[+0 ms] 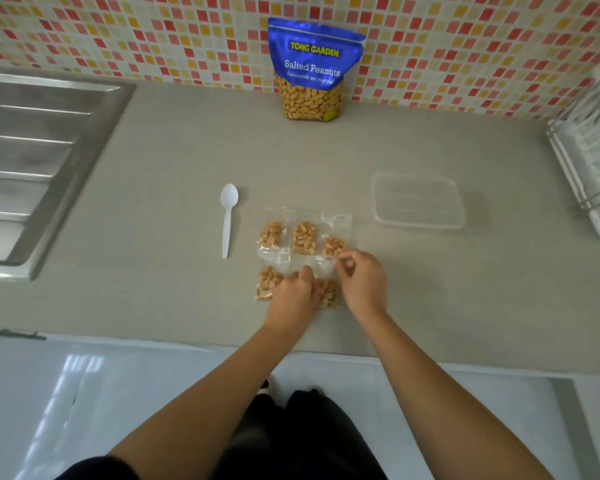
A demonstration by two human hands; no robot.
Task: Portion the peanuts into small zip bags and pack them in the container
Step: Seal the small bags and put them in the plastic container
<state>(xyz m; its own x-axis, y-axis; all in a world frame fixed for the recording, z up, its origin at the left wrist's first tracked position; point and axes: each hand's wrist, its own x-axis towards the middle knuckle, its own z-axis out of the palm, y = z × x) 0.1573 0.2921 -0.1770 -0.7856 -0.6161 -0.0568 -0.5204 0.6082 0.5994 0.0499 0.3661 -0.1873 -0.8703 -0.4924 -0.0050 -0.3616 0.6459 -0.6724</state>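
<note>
Several small clear zip bags of peanuts (305,238) lie in two rows on the grey counter. My left hand (293,296) rests on the front row, its fingers over the middle bag. My right hand (361,278) pinches the top edge of the front right zip bag (327,292). A blue peanut pouch (310,69) stands upright against the tiled wall. The clear plastic container (418,199) sits open on the right, nothing visible inside. A white plastic spoon (228,218) lies left of the bags.
A steel sink drainboard (32,161) takes up the left side. A white dish rack (593,157) stands at the right edge. The counter's front edge (187,342) runs just behind my forearms.
</note>
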